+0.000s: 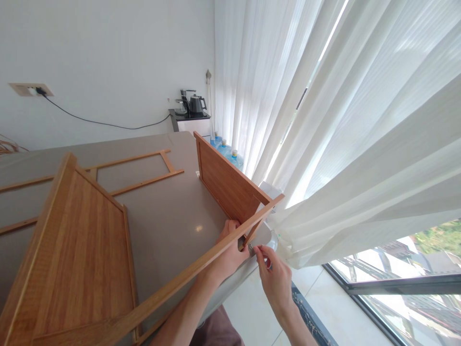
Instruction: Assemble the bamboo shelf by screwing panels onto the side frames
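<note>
A wooden frame with slatted side panels stands on the table, its long rail (pixel 201 262) crossing in front of me. At the near corner of the right panel (pixel 230 185), my left hand (pixel 230 250) reaches under the rail and closes around the panel's lower end; the rail partly hides its fingers. Just to the right, my right hand (pixel 275 274) pinches a small, thin metal piece (pixel 251 248) against that corner. A bit of red shows inside the right hand; its kind is not clear. The left panel (pixel 86 250) leans up at the frame's other end.
Another slim wooden frame (pixel 144 185) lies flat on the grey table (pixel 173 221). Beyond the table, a black kettle (pixel 196 103) stands on a cabinet (pixel 194 126), beside several blue water bottles (pixel 230 156). White curtains (pixel 288 96) hang close on the right, above a window frame (pixel 396 287).
</note>
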The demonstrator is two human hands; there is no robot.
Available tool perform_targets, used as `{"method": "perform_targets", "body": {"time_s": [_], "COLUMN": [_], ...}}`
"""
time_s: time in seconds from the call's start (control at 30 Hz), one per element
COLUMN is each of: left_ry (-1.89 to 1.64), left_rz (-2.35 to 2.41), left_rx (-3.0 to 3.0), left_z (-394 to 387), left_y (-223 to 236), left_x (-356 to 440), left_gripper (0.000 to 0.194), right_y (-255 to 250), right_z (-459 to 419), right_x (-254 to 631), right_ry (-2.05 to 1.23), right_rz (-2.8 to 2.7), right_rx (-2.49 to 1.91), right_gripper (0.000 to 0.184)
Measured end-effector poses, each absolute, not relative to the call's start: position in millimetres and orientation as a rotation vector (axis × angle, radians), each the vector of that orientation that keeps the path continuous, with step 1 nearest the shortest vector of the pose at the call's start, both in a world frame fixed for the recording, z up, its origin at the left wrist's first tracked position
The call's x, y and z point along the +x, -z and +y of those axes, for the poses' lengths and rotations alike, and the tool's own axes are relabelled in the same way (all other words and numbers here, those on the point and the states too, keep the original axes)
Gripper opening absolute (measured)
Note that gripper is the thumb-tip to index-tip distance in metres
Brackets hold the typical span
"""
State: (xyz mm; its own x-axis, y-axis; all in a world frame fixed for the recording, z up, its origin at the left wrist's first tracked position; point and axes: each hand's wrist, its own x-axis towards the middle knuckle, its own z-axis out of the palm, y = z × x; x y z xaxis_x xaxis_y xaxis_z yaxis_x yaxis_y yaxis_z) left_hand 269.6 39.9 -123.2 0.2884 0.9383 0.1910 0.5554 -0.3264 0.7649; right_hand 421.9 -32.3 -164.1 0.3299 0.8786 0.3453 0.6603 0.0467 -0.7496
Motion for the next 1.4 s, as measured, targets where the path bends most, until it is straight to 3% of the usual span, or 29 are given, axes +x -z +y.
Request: {"method": "perform_targets", "body": {"time_s": [0.27, 0.67, 1.1, 1.4], "left_ry": [-0.884, -0.864, -0.840, -0.816], "left_rz": [1.334, 1.337, 1.338, 1.337], "left_rx": [1.978, 1.986, 1.962, 1.959], "left_z": [41, 40, 39, 40], "left_y": [129, 126, 123, 123], "left_x": [271, 270, 270, 270], "left_gripper": [0.035, 0.033, 0.033, 0.033], "right_y": [165, 144, 166, 163], "right_z": [-30, -20, -32, -29], "right_x": [424, 422, 423, 421], "right_ry": [-0.340, -0.642, -0.306, -0.374], "right_rz": [-1.435, -1.137, -1.419, -1.385], "right_rx": [-1.626, -1.739, -1.669, -1.672], "right_gripper": [0.036, 0.057, 0.034, 0.044]}}
